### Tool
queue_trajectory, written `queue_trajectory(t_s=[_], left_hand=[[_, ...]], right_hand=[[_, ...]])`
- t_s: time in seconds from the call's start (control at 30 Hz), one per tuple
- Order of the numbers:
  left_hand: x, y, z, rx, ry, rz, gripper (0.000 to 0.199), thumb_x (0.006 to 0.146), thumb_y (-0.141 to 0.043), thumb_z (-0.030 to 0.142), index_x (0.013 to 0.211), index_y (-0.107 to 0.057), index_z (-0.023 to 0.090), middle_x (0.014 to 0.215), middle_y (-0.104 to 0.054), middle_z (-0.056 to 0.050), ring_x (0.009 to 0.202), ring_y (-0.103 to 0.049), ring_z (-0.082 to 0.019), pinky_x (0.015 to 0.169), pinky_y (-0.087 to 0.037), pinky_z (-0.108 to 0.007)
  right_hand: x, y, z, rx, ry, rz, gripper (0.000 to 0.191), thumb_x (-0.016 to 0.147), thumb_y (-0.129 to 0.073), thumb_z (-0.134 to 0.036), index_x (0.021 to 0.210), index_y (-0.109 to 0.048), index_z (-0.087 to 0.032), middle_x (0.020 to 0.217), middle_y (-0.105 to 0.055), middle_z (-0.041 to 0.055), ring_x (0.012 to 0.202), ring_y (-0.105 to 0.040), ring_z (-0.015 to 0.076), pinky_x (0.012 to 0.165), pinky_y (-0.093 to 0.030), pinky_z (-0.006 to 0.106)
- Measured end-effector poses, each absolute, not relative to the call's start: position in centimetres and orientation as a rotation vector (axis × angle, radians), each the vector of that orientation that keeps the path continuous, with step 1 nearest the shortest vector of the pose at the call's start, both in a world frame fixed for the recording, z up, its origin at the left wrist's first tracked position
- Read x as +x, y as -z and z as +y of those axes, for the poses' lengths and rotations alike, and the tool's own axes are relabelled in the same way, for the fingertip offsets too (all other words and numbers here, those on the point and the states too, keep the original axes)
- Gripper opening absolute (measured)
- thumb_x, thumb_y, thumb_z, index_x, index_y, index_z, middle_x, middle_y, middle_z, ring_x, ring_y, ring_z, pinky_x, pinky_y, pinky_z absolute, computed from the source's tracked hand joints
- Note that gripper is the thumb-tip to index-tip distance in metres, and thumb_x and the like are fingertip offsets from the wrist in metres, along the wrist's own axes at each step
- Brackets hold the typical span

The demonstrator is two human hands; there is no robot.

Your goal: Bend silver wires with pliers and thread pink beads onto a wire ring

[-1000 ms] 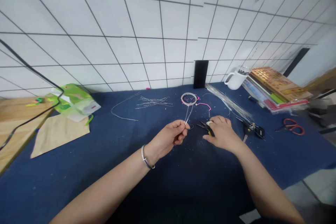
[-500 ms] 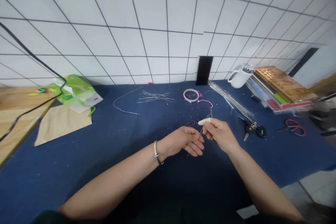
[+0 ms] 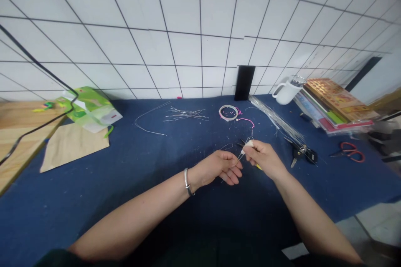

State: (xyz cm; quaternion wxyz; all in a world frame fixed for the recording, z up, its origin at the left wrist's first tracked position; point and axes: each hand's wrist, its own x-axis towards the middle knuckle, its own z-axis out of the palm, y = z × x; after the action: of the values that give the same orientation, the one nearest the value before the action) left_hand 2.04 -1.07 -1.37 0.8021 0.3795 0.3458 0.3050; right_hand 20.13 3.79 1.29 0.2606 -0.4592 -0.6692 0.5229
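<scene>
Above the blue tabletop, my left hand (image 3: pixel 223 167) pinches thin wire (image 3: pixel 240 156) between thumb and forefinger, its other fingers loosely curled. Close by on the right, my right hand (image 3: pixel 263 157) is closed on the same wire, its white-wrapped forefinger (image 3: pixel 247 147) bent against the thumb. The wire forms a small loop above that finger. A pink strand (image 3: pixel 249 121) of tiny beads leads down toward this loop. Partly hidden beneath my right hand is a tool with a yellow handle (image 3: pixel 258 167); I cannot make out its kind.
Behind my hands sits a round dish (image 3: pixel 228 118) with pink beads. Loose wires (image 3: pixel 186 114) lie left of it, a wire bundle (image 3: pixel 277 119) to the right. Keys (image 3: pixel 294 159), red-handled scissors (image 3: pixel 349 152), a white mug (image 3: pixel 285 91) and stacked books (image 3: pixel 340 106) stand farther right.
My white-wrapped forefinger has bent from stretched leftward to curled in against the wire. My left hand has barely moved, still pinching the wire.
</scene>
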Motion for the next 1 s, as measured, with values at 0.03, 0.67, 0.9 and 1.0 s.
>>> queue_trajectory(t_s=[0.03,0.67,0.9,1.0], left_hand=[[2.0,1.4,-1.1,0.818,-0.654,0.743,0.025,0.081,-0.052,0.036,0.087,-0.06,0.012,0.079,-0.064,-0.009,0.061,-0.063,-0.015,0.06,-0.051,-0.03],[2.0,2.5,-1.0,0.841,-0.585,0.725,0.026,0.08,-0.053,0.036,0.083,-0.06,0.012,0.073,-0.064,-0.009,0.058,-0.063,-0.015,0.055,-0.05,-0.029],[2.1,2.7,-1.1,0.836,-0.58,0.74,0.027,0.079,-0.054,0.039,0.082,-0.06,0.012,0.072,-0.064,-0.008,0.057,-0.062,-0.015,0.054,-0.05,-0.027],[2.1,2.7,-1.1,0.839,-0.576,0.738,0.027,0.079,-0.053,0.038,0.082,-0.06,0.012,0.072,-0.064,-0.008,0.057,-0.062,-0.015,0.054,-0.049,-0.027]], right_hand=[[20.2,-1.2,3.9,-1.235,-1.437,-1.76,0.028,0.076,-0.055,-0.043,0.069,-0.055,-0.016,0.057,-0.052,-0.0022,0.045,-0.044,0.0071,0.043,-0.035,0.02],[20.9,-1.1,3.9,-1.324,-0.714,-2.088,0.028,0.084,-0.045,-0.041,0.069,-0.053,-0.019,0.059,-0.046,-0.0035,0.055,-0.041,0.0103,0.053,-0.031,0.021],[20.9,-1.2,3.8,-1.366,-0.572,-2.162,0.029,0.085,-0.043,-0.041,0.068,-0.051,-0.019,0.057,-0.047,-0.0034,0.055,-0.042,0.011,0.053,-0.031,0.022],[20.8,-1.2,3.8,-1.369,-0.518,-2.196,0.028,0.085,-0.043,-0.041,0.069,-0.051,-0.02,0.058,-0.048,-0.0031,0.054,-0.043,0.0111,0.054,-0.031,0.022]])
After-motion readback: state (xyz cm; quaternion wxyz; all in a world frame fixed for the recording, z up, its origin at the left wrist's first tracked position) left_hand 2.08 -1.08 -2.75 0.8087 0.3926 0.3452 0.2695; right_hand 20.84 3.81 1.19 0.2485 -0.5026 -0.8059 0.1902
